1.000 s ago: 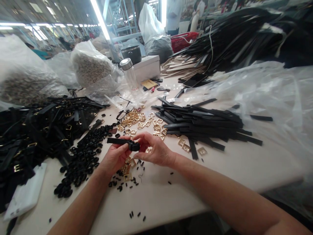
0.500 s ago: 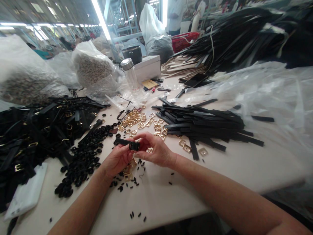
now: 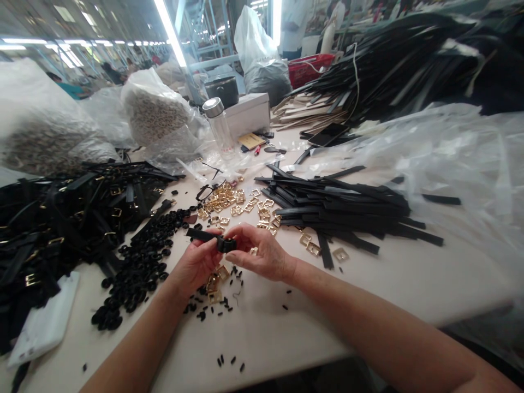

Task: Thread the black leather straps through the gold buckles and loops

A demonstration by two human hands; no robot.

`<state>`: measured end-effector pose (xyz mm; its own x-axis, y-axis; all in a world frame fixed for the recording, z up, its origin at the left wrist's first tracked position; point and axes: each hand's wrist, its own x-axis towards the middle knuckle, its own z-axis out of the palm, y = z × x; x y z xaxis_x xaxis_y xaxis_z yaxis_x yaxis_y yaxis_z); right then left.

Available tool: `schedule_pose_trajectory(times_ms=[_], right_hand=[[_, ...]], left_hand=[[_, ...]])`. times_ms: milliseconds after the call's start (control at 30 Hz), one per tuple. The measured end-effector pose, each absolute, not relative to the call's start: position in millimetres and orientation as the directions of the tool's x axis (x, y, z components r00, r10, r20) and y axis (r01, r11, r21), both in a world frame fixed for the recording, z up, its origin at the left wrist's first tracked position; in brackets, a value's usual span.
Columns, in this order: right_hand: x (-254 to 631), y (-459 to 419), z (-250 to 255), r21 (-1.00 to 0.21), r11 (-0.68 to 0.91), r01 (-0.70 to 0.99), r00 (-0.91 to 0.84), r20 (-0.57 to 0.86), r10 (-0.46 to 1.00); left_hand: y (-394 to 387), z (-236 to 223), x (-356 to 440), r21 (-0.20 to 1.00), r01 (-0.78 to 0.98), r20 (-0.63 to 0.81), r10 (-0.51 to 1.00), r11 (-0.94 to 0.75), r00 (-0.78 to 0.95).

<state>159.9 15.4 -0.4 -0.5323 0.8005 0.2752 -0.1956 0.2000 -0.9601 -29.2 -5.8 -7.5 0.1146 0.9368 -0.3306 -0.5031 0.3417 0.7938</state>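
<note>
A black strap (image 3: pixel 201 235) lies across the fingers of my left hand (image 3: pixel 200 263), its free end pointing left. At its right end is a small dark piece (image 3: pixel 226 245), pinched between both hands; its exact kind is hard to make out. The thumb and fingers of my right hand (image 3: pixel 262 252) close on that piece from the right. Gold buckles (image 3: pixel 221 199) are heaped just beyond the hands, and a few more gold buckles (image 3: pixel 214 284) lie below my left fingers. Tiny black pieces (image 3: pixel 221 312) are scattered on the table nearby.
Black round parts (image 3: pixel 141 262) and finished-looking black straps with buckles (image 3: pixel 102 207) are piled at left. Loose black straps (image 3: pixel 335 204) lie at right beside plastic sheeting (image 3: pixel 454 158). A glass bottle (image 3: pixel 220 123), a white box (image 3: pixel 248 114) and a phone (image 3: pixel 328 134) stand or lie farther back.
The strap has shifted slightly left, with more of its free end showing. The dark piece has turned a little in the fingers. Both hands stay in nearly the same place.
</note>
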Motion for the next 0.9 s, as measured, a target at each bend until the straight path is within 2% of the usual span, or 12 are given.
schedule_pose_trajectory(times_ms=[133, 333, 500, 900], right_hand=[[160.9, 17.2, -2.5, -0.968, 0.230, -0.099, -0.544, 0.246, 0.802], [161.5, 17.9, -4.2, -0.956, 0.292, 0.015, -0.539, 0.238, 0.808], [162.3, 18.9, -5.9, -0.949, 0.309, 0.067, -0.567, 0.219, 0.794], [165.4, 19.2, -1.7, -0.937, 0.332, 0.108, -0.579, 0.212, 0.787]], left_hand=[[-5.6, -6.2, -29.2, 0.873, -0.433, -0.254, 0.967, 0.223, -0.016], [-7.2, -5.3, -30.8, 0.939, -0.321, -0.155, 0.984, 0.120, -0.084], [-10.1, -3.1, -30.9, 0.966, -0.251, -0.086, 0.992, 0.060, -0.093], [-12.0, -3.9, -32.3, 0.991, -0.131, -0.044, 0.998, 0.038, -0.044]])
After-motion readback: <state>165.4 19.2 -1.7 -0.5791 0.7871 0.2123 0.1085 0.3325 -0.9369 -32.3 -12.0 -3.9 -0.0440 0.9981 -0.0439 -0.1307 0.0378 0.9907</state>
